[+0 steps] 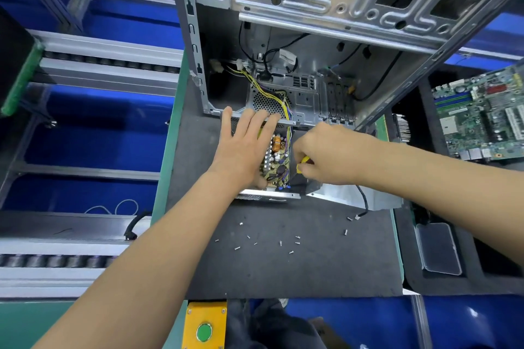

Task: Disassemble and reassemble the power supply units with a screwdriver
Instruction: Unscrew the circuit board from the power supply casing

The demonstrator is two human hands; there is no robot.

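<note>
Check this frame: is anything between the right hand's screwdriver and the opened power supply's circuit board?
Nothing visible blocks it. The right hand grips the yellow-handled screwdriver beside the circuit board; the cover is off. The left hand lies on the power supply, left of the tool. The tip is hidden.

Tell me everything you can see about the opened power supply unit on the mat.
The power supply unit lies on the dark mat just in front of the computer case. Its cover is off, showing a tan circuit board with a copper coil and small components inside a silvery metal housing with perforated sides. Yellow, black and purple wires run from it into the case. The left hand rests flat across it; the right hand grips a yellow-handled screwdriver at its right edge.
</note>
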